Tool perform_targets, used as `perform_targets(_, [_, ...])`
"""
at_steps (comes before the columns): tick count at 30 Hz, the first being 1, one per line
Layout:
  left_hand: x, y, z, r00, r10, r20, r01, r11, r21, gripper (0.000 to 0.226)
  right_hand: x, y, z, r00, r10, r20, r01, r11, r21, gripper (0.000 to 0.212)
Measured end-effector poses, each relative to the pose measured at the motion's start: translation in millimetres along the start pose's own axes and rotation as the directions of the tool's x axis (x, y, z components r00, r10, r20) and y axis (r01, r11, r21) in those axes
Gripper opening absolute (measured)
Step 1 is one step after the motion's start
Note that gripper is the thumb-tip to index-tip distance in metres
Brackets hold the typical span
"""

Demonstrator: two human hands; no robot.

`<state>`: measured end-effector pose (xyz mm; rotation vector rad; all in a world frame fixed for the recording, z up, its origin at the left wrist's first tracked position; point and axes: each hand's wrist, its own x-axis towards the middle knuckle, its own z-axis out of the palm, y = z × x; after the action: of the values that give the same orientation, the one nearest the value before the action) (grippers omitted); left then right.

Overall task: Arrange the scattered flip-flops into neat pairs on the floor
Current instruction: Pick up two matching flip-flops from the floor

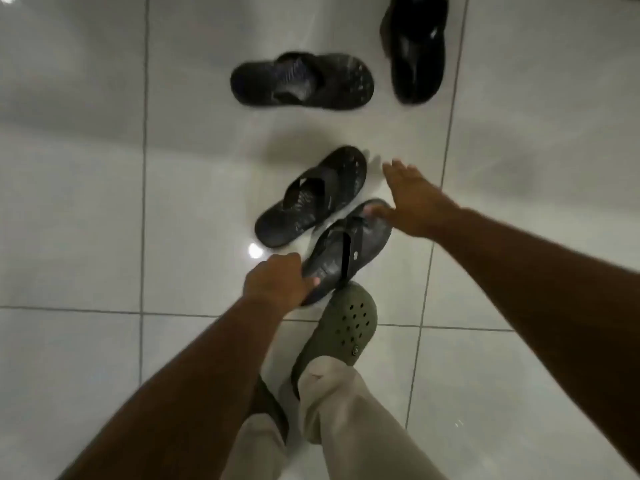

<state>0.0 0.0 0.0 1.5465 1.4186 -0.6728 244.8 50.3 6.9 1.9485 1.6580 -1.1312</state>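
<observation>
Below, left hand [273, 280] gripping glossy black flip-flop [346, 249], right hand [414, 199] spread open

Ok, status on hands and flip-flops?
Left hand gripping glossy flip-flop heel; right hand open at its toe. Mate far off. Green clog close beneath.

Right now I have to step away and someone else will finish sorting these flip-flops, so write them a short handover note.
Left hand: closed on the heel end of the smooth black flip-flop, just ahead of the green clog.
Right hand: open, fingers spread, thumb touching that flip-flop's toe end.
Textured flip-flop lies right beside the held one, roughly parallel, but it is not its match.
Its likely mate lies sideways farther off; the glossy flip-flop lies at the top right.
Done: no matched pair formed yet.
Left: carry the held one to the glossy one, then bring the two textured ones together.
</observation>
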Motion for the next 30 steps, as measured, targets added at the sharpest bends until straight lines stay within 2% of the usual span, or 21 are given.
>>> perform_targets(3, [31, 24, 52, 0.995, -0.101, 0.005, 0.098, 0.947, -0.307, 0.048, 50, 10, 7, 0.993, -0.076, -0.09, 0.068, 0.994, -0.084, 0.089])
perform_targets(6, [50, 54, 81, 0.965, -0.261, 0.02, 0.222, 0.775, -0.592, 0.064, 89, 17, -5, 0.978, -0.046, -0.202, 0.03, 0.996, -0.082, 0.085])
perform_targets(8, [66, 70, 88, 0.93, -0.368, -0.018, 0.257, 0.684, -0.682, 0.083, 117, 26, -25, 0.962, -0.031, -0.271, 0.006, 0.995, -0.095, 0.084])
perform_targets(9, [71, 78, 88, 0.911, -0.411, -0.035, 0.276, 0.672, -0.687, 0.096, 130, 30, -38, 0.958, -0.014, -0.285, -0.015, 0.995, -0.098, 0.085])
perform_targets(11, [79, 88, 86, 0.865, -0.498, -0.059, 0.351, 0.686, -0.637, 0.114, 154, 38, -60, 0.959, 0.047, -0.28, -0.078, 0.992, -0.102, 0.089])
perform_targets(13, [90, 91, 81, 0.818, -0.572, -0.067, 0.441, 0.697, -0.565, 0.117, 179, 49, -82, 0.953, 0.123, -0.276, -0.157, 0.982, -0.104, 0.092])
perform_targets(17, [101, 59, 68, 0.78, -0.611, -0.136, 0.483, 0.726, -0.49, 0.103, 214, 65, -97, 0.957, 0.091, -0.276, -0.131, 0.983, -0.128, 0.09])
perform_targets(21, [87, -29, 42, 0.755, -0.622, -0.206, 0.477, 0.738, -0.478, 0.079, 217, 78, -85, 0.952, 0.109, -0.286, -0.128, 0.99, -0.051, 0.097])
perform_targets(23, [78, -76, 27, 0.779, -0.575, -0.248, 0.436, 0.783, -0.443, 0.064, 211, 85, -73, 0.938, 0.122, -0.323, -0.141, 0.989, -0.037, 0.095])
perform_targets(27, [68, -135, 6, 0.865, -0.331, -0.376, 0.286, 0.943, -0.173, 0.035, 186, 84, -37, 0.901, 0.178, -0.396, -0.204, 0.979, -0.024, 0.08])
perform_targets(30, [71, -152, 0, 0.891, -0.235, -0.389, 0.253, 0.967, -0.005, 0.034, 158, 81, -1, 0.917, 0.153, -0.369, -0.186, 0.981, -0.056, 0.078])
